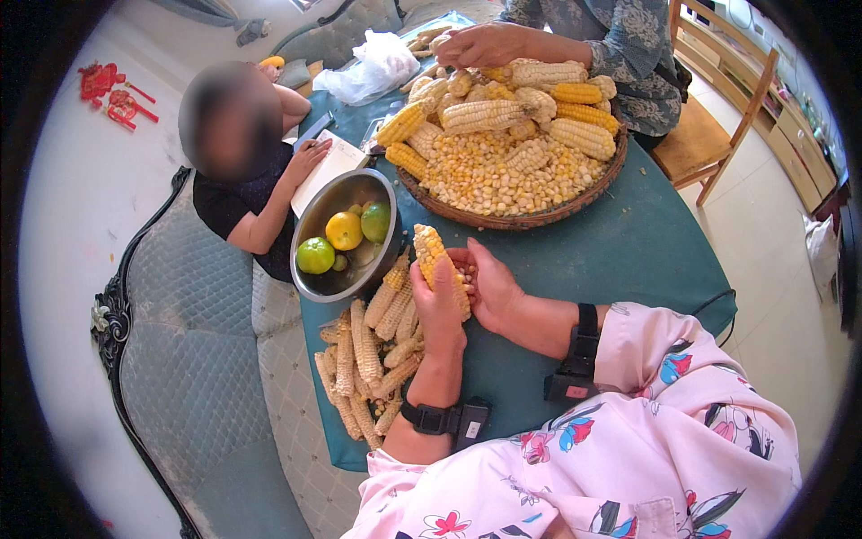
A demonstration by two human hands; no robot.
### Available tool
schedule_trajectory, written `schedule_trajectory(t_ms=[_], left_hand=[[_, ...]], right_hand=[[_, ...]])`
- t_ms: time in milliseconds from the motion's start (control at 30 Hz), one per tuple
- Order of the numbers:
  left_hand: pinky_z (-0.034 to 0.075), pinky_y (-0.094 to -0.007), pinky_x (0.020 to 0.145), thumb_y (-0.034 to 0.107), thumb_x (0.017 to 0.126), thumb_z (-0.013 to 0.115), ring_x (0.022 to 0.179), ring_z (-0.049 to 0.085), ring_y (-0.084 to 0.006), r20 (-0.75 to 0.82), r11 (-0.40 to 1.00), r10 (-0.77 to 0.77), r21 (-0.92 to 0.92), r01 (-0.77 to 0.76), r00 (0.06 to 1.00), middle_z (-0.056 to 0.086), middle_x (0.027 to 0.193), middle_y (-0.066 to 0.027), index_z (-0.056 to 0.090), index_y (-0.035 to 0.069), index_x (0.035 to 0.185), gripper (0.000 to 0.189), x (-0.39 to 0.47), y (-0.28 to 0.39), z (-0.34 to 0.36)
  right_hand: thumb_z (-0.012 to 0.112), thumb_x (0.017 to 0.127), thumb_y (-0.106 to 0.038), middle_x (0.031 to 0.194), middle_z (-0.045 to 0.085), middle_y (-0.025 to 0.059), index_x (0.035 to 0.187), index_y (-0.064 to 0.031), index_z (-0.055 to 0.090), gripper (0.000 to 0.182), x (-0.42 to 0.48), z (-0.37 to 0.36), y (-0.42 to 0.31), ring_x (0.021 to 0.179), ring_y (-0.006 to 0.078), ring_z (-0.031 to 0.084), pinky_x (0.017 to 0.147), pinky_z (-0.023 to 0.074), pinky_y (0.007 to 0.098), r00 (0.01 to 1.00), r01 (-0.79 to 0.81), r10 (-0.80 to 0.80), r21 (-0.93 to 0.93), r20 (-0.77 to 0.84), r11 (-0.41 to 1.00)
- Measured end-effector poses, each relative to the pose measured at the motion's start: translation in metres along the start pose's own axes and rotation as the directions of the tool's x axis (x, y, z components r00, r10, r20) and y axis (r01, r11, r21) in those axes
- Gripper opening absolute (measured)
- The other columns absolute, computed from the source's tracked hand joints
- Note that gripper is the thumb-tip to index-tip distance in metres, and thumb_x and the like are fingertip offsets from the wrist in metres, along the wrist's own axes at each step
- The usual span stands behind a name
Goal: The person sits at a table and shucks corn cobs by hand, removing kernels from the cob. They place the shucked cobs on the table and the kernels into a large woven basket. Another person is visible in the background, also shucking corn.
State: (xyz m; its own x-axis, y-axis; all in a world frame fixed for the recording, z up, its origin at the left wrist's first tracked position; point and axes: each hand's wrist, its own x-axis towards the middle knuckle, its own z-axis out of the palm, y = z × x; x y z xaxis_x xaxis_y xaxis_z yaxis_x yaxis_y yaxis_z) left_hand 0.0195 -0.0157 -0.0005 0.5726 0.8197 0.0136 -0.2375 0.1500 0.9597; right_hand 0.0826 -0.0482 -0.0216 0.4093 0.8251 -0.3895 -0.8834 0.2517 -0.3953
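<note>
My left hand grips a partly shelled corn cob, which tilts with its tip away from me. Close against the cob's right side, my right hand is cupped with loose kernels in its palm and fingers. Beyond both hands stands a round woven basket, heaped with loose corn kernels at its near side and whole ears of corn at its far side. Left of my left forearm lies a pile of bare corn cobs.
A steel bowl with citrus fruits sits left of the basket. A seated person rests a hand on an open notebook. Another person's hands are over the basket's far side. A wooden chair stands at right, a quilted sofa at left.
</note>
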Motion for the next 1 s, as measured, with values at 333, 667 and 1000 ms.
schedule_trajectory(t_ms=[333, 667, 1000], left_hand=[[0.043, -0.0218, 0.058, 0.028, 0.088, 0.044, 0.065, 0.049, -0.0094, -0.012, 0.983, 0.133, 0.13, -0.13, 0.991, 0.05, 0.078, -0.0029, 0.042, 0.005, 0.1, 0.026, -0.005, -0.004, 0.006], [0.044, -0.0236, 0.053, 0.029, 0.088, 0.031, 0.063, 0.052, -0.0145, 0.181, 0.921, -0.103, -0.355, 0.163, 0.978, 0.052, 0.077, -0.0082, 0.046, 0.003, 0.096, 0.031, -0.002, 0.012, -0.009], [0.046, -0.0235, 0.05, 0.034, 0.09, 0.03, 0.06, 0.055, -0.0128, 0.044, 1.0, -0.007, 0.016, 0.006, 0.999, 0.057, 0.078, -0.008, 0.048, 0.004, 0.103, 0.037, 0.005, 0.013, -0.016]], right_hand=[[0.033, 0.09, -0.035, 0.087, 0.056, 0.0084, 0.096, -0.0028, 0.052, 0.038, -0.017, 0.015, -0.006, 0.078, 0.0169, 0.054, 0.073, 0.0445, 0.0292, 0.999, 0.048, -0.048, -0.006, 0.003, 0.999], [0.037, 0.088, -0.033, 0.069, 0.048, 0.0, 0.091, -0.0054, 0.051, 0.031, 0.002, 0.002, -0.019, 0.05, 0.0077, 0.039, 0.043, 0.0339, 0.0229, 0.997, 0.023, -0.041, -0.245, -0.068, 0.969], [0.044, 0.087, -0.039, 0.067, 0.051, -0.0021, 0.09, -0.0073, 0.052, 0.033, -0.021, 0.027, -0.042, 0.054, 0.0058, 0.044, 0.044, 0.0364, 0.0212, 0.958, 0.153, 0.07, -0.701, 0.278, 0.697]])
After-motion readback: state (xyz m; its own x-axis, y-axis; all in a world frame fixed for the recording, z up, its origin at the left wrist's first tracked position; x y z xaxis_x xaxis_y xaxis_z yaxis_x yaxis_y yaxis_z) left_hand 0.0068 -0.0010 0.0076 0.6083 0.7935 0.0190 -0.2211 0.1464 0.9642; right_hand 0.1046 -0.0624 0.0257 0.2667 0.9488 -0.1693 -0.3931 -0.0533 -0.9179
